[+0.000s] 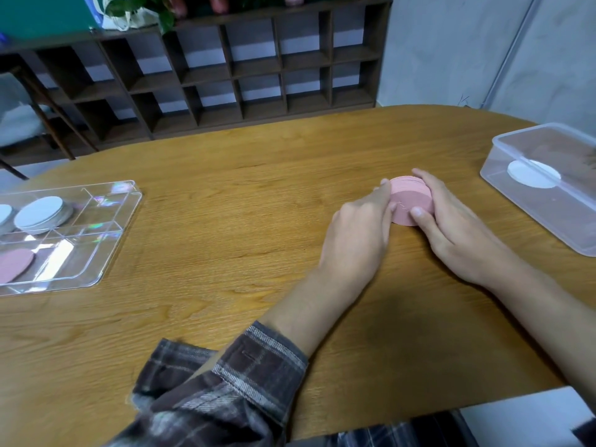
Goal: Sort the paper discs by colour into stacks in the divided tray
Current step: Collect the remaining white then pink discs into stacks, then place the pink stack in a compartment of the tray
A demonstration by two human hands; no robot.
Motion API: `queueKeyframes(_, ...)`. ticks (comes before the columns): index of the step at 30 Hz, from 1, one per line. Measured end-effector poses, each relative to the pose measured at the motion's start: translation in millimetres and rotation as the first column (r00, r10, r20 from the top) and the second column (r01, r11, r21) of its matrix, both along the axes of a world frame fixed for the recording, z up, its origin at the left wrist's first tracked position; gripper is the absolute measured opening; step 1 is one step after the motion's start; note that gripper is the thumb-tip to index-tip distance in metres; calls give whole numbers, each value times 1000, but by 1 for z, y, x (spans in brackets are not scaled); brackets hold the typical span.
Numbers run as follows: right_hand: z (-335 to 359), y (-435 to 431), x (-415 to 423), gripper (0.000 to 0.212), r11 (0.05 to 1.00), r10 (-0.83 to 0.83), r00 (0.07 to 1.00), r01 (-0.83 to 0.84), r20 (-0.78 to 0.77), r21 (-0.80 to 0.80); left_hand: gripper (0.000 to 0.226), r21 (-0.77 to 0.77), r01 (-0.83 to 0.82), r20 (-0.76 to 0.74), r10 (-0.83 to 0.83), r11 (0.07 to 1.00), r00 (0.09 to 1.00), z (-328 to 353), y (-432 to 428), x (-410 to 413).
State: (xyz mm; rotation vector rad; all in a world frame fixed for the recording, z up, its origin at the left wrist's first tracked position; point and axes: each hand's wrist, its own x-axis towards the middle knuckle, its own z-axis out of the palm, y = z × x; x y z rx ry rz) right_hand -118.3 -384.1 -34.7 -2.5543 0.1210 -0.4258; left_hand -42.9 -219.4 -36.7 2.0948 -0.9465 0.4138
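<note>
A stack of pink paper discs [410, 198] rests on the wooden table [225, 195], right of centre. My left hand [358, 233] presses against its left side and my right hand [451, 227] cups its right side, so both hands hold the stack between them. At the far left lies the clear divided tray [106, 240]. One of its compartments holds a stack of white discs [40, 209], another white stack [4, 214] is cut off by the frame edge, and a pink disc [14, 264] lies in a front compartment.
A clear plastic box [516, 201] stands at the right edge of the table with a white disc [532, 174] inside. A dark wooden shelf unit [245, 69] lines the wall behind the table. A white surface [529, 417] shows at the bottom right.
</note>
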Motion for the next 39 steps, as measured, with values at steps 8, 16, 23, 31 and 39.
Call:
queueKeyframes(8, 1, 0, -1, 59, 1000, 10, 1000, -10, -25, 11, 34, -173, 11, -158, -39, 985, 987, -1, 5, 7)
queueKeyframes(16, 6, 2, -6, 58, 998, -18, 999, 20, -28, 64, 28, -184, 47, -139, -73, 982, 988, 0, 10, 6)
queueKeyframes(23, 12, 17, -20, 32, 988, -52, 993, 36, 102, 150, 21, -177, 132, -221, -171, 975, 960, 13, 42, 9)
queueKeyframes(31, 24, 74, -28, 26, 968, 54, 987, -89, 151, 235, 21, -161, 151, -345, -199, 975, 917, 20, 114, 0)
queueKeyframes(39, 49, 165, 12, 29, 885, 197, 969, -241, 149, 397, 26, -115, 84, -381, -122, 990, 916, 48, 233, 21)
